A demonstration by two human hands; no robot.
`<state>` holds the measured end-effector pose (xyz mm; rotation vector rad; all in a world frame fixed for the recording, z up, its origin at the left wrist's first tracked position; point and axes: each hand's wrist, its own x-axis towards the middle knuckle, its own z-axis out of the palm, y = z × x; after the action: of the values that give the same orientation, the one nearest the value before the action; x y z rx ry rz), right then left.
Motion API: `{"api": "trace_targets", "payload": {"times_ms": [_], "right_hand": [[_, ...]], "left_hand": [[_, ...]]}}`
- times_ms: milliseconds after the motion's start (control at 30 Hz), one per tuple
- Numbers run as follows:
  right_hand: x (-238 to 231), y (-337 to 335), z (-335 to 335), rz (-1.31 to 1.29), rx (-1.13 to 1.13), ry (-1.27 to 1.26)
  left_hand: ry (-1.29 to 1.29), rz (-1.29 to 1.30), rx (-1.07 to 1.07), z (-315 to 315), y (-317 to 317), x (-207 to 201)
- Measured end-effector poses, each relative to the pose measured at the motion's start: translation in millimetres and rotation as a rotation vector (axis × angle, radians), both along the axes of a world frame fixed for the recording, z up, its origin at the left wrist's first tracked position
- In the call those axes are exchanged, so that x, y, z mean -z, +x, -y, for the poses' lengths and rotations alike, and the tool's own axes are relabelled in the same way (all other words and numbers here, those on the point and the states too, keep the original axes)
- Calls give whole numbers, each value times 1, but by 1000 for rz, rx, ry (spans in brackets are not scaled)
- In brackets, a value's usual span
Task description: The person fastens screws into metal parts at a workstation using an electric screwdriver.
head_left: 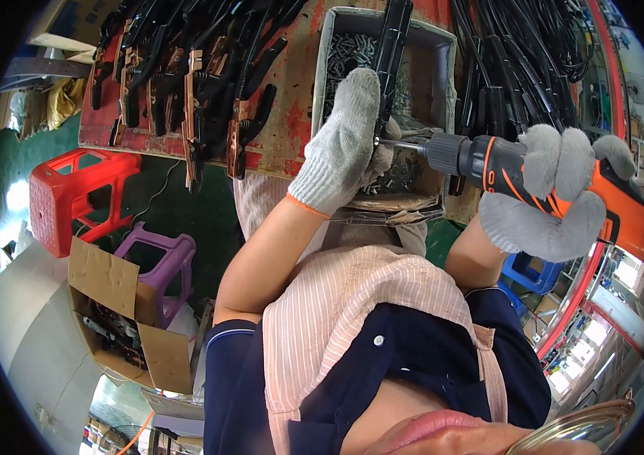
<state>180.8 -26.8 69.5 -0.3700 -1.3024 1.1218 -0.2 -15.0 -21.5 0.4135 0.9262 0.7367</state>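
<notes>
My left hand, in a grey knit glove, grips a long black ribbed plastic part upright over an open box. Fingers and thumb close round its lower end. In my right hand, also gloved, is an orange and black power screwdriver held sideways. Its thin bit points left and reaches the black part beside my left fingertips. Whether a screw sits at the bit's tip is too small to tell. Loose small screws lie in the box.
Black and copper-coloured clamps lie along the worn red table at left. Black cables and handles crowd its right side. A red stool, a purple stool and an open carton stand on the floor at left.
</notes>
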Motion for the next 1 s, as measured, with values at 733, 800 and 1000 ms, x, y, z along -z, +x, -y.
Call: {"api": "trace_targets", "payload": {"times_ms": [733,800,1000], "right_hand": [[-11,-33,1,30,129,-66],[-10,-38,0,57,158,-31],[3,-39,0,-14,243,-24]], "left_hand": [[-255,146,18,-6,0,2],[-213,136,-69,-4,5,4],[-193,145,-122,-1,0,-9]]}}
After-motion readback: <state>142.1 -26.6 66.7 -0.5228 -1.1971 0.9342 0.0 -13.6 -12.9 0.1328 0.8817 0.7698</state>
